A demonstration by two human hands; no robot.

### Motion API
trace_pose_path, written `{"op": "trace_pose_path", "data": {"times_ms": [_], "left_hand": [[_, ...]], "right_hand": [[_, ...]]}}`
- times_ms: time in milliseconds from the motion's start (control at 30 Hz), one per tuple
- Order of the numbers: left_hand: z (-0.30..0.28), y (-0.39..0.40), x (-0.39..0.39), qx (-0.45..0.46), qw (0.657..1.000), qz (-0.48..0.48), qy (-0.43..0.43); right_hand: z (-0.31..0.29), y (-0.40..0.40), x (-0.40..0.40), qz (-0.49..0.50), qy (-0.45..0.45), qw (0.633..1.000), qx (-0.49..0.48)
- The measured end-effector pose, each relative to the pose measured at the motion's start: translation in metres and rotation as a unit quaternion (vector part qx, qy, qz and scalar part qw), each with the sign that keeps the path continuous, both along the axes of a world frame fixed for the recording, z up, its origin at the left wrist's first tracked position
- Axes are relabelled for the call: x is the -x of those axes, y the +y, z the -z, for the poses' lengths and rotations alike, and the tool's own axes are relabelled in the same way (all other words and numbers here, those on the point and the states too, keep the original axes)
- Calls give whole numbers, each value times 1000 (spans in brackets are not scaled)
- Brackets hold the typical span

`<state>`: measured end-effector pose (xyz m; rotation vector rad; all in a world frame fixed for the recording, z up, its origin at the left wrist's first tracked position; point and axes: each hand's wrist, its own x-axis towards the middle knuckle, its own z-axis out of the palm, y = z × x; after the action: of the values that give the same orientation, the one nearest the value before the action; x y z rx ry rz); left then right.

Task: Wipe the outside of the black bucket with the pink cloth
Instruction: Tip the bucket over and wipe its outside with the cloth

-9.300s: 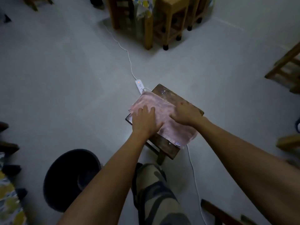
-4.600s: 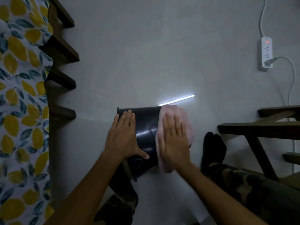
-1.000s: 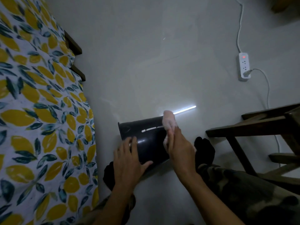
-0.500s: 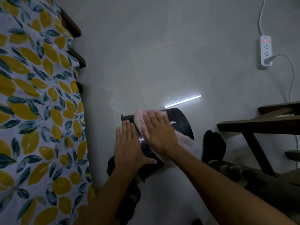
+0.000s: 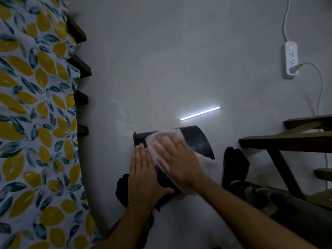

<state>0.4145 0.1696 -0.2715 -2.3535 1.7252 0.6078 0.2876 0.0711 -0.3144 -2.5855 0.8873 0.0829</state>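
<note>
The black bucket [image 5: 197, 141] lies on its side on the grey floor between my feet. My left hand [image 5: 143, 175] rests flat on its left part, fingers together, steadying it. My right hand [image 5: 176, 159] presses flat on the pink cloth [image 5: 208, 166], which is spread over the bucket's upper side and hangs down at its right. The hand is blurred with motion. Much of the bucket's near side is hidden under both hands.
A lemon-print cloth [image 5: 32, 123] hangs over furniture along the left, dark wooden ends [image 5: 80, 69] poking out. A white power strip [image 5: 290, 60] with cable lies at the far right. A wooden stool [image 5: 287, 139] stands at right. My black-socked foot [image 5: 235, 164] is beside the bucket.
My right hand with the cloth has slid a little along the bucket's side compared with half a second ago; a second ago it held the cloth bunched at the bucket's far edge. The left hand stays put.
</note>
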Motion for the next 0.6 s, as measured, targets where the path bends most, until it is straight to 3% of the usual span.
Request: {"op": "trace_pose_path", "data": {"times_ms": [100, 200, 267, 400, 500, 600], "left_hand": [[-3, 1, 4, -5, 1000, -5, -6], [-1, -2, 5, 3, 1000, -24, 5], [4, 0, 5, -5, 1000, -24, 3], [13, 11, 11, 35, 999, -29, 7], [10, 9, 15, 32, 999, -26, -8], [7, 20, 34, 22, 999, -44, -5]], "right_hand": [[6, -55, -1, 145, 57, 988, -6], [7, -52, 30, 257, 66, 964, 29], [4, -7, 44, 241, 80, 966, 44], [4, 75, 30, 98, 36, 994, -9], [2, 35, 25, 68, 38, 997, 6], [-2, -4, 39, 148, 64, 987, -12]]}}
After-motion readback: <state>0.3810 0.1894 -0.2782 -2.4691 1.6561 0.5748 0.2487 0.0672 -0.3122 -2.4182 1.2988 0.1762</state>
